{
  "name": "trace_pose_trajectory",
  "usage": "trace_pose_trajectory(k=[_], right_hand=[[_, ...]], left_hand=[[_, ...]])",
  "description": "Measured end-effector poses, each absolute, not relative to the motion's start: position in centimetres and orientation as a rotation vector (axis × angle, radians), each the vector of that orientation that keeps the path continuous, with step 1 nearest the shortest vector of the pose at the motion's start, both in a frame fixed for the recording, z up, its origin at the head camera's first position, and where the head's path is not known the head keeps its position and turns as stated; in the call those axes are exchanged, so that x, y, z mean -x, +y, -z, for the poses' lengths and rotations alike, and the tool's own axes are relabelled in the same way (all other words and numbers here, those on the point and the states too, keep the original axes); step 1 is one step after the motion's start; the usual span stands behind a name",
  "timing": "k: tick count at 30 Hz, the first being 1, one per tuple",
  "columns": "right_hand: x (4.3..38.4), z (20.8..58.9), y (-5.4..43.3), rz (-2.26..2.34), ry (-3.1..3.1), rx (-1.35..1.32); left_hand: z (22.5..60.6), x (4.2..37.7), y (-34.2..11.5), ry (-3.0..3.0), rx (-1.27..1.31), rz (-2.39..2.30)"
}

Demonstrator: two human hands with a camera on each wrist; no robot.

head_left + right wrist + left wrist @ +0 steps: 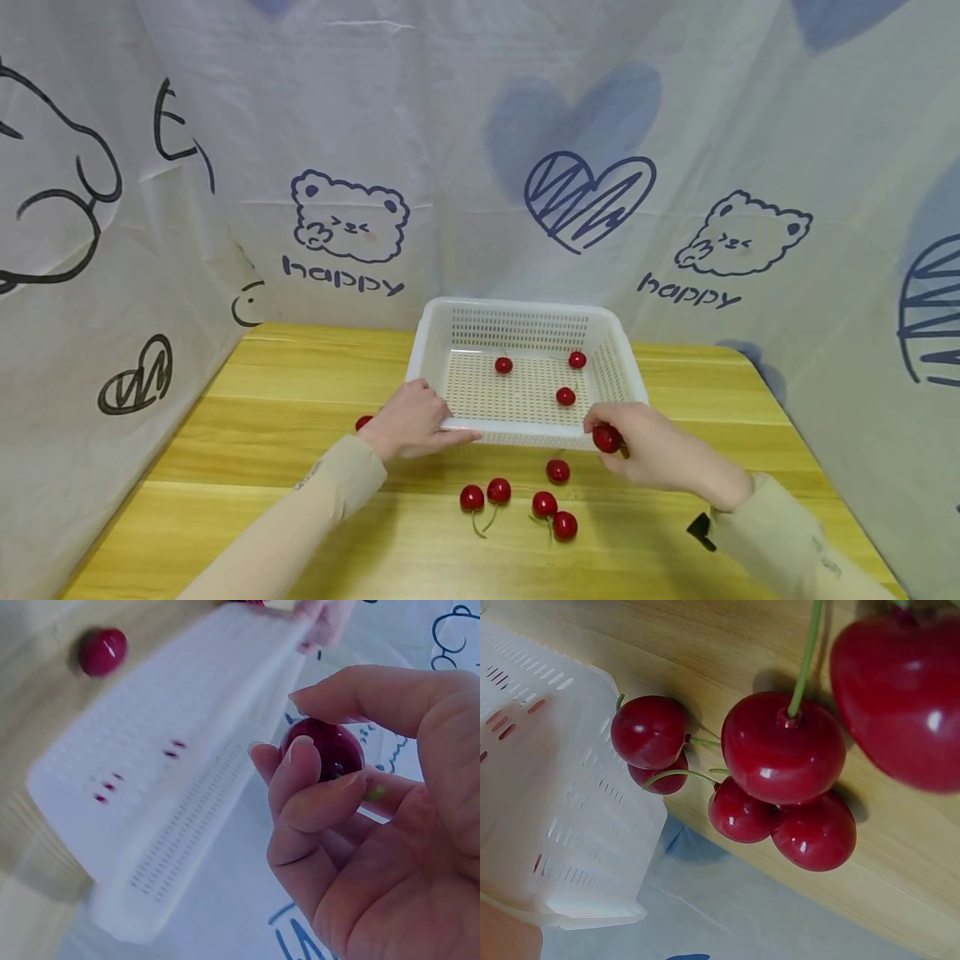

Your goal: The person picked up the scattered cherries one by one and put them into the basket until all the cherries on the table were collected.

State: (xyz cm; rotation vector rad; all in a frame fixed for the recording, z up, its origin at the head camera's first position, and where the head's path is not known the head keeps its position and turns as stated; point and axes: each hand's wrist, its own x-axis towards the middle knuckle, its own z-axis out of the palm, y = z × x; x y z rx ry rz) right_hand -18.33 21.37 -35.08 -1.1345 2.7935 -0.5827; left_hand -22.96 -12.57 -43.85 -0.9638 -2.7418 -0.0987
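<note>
A white slotted plastic basket (517,432) stands on the table with three red cherries inside, one of them the cherry (566,397) nearest its front. At the basket's front left corner my left hand (414,421) grips the rim, thumb along the front edge. My right hand (375,825) pinches a dark red cherry (330,746) between thumb and fingers, a bit of green stem showing. In the head view this hand is right at the basket's front right corner.
Loose cherries lie in front of the basket, among them a single cherry (557,472) and two stemmed pairs. Another cherry (363,422) peeks out left of my left hand; the left wrist view shows several cherries (784,750) clustered there. A printed white cloth (465,242) hangs behind the wooden table (285,392).
</note>
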Motion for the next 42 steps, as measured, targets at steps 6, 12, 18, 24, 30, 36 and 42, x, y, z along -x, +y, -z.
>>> trace_pose_trajectory(k=[6, 12, 18, 24, 30, 36, 42], right_hand=[[20.0, 33.3, 20.7, 0.524, 2.869, 1.13], [22.5, 33.1, 20.0, 0.527, 2.917, 1.15], [25.8, 33.4, 19.4, 0.518, 2.965, 1.105], [28.9, 33.4, 18.6, 0.525, 2.966, 1.07], [31.0, 33.5, 17.5, 0.43, 2.934, 0.841], [32.9, 34.6, 17.2, 0.298, 2.921, 0.765], [34.2, 35.6, 17.2, 0.274, 2.899, 0.726]], left_hand=[[43.9, 22.9, -12.6, -2.736, 0.961, 0.103], [43.8, 22.8, -12.7, -2.737, 0.962, 0.1], [44.1, 22.9, -12.8, -2.742, 0.96, 0.103], [44.0, 23.0, -12.7, -2.746, 0.955, 0.093], [43.8, 23.0, -12.6, -2.737, 0.952, 0.085], [43.9, 23.0, -12.6, -2.746, 0.958, 0.092], [44.1, 23.0, -12.7, -2.769, 0.946, 0.097]])
